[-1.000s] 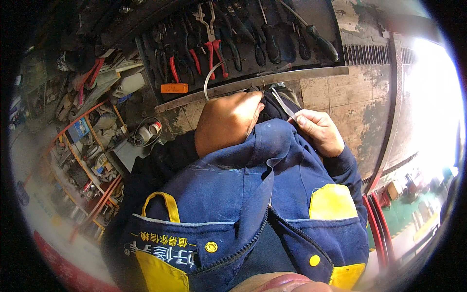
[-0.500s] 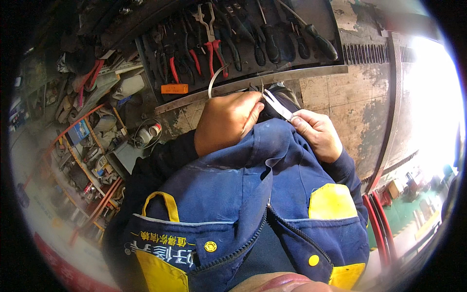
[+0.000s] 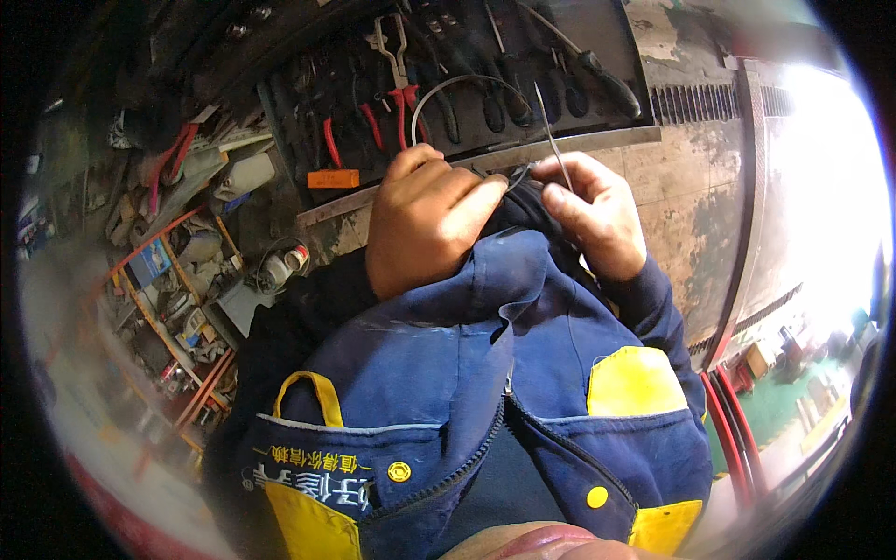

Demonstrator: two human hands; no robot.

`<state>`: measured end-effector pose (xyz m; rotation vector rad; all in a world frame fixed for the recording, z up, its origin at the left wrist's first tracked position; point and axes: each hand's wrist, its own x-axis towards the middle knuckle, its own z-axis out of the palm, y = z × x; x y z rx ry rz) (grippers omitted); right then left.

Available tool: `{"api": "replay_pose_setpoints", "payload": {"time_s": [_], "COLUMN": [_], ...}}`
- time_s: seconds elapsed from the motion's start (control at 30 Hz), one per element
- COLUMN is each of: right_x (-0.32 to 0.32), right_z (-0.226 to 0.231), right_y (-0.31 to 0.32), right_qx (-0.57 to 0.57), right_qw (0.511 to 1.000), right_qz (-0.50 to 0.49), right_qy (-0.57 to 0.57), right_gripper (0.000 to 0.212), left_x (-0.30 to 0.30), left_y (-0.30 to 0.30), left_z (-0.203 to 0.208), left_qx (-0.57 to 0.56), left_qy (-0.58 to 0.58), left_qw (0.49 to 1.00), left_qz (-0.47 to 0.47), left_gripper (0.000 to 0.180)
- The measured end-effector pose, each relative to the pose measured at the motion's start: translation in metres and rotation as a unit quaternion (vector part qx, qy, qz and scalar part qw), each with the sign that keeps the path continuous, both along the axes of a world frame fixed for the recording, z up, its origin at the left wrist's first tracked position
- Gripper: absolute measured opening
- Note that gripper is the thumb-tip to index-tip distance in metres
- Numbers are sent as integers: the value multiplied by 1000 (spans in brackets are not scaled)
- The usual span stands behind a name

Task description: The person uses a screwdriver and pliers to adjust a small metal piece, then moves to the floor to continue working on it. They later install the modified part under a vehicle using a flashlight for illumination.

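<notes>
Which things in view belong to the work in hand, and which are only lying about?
Apparently in use:
- pale curved strand, at the left hand
- thin metal tool, held in the right hand

Apparently just lying about:
- red-handled pliers
- small orange box
- long screwdriver with dark handle

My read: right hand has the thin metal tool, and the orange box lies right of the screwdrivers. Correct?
Not quite: the orange box lies left of the screwdrivers, as the head view shows. The right hand does hold the thin metal tool.
</notes>
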<state>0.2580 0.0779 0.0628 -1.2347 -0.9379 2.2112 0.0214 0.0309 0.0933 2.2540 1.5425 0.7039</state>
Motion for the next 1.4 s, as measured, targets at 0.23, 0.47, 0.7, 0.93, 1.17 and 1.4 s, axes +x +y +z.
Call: {"api": "replay_pose_setpoints", "payload": {"time_s": [0.23,0.47,0.7,0.93,1.17,1.4], "right_x": [-18,-24,-28,-28,-28,-25], "right_z": [-4,-11,-11,-11,-14,-19], "right_y": [16,12,6,0,-5,-1], "right_qx": [9,76,104,195,240,201], "right_qw": [998,995,989,974,962,973], "right_qz": [-63,-68,-99,-108,-129,-105], "right_qy": [17,-1,-16,-37,-26,-49], "right_gripper": [17,16,15,16,19,17], "left_x": [4,4,3,5,-4,-5], "left_y": [5,4,-1,-8,-12,-15], "left_z": [8,8,17,25,23,18], "left_qx": [48,71,95,101,143,162], "left_qy": [71,81,114,70,25,5], "left_qw": [996,994,989,992,989,984], "left_qz": [-26,-6,15,22,-33,-70], "left_gripper": [22,21,24,18,20,22]}}
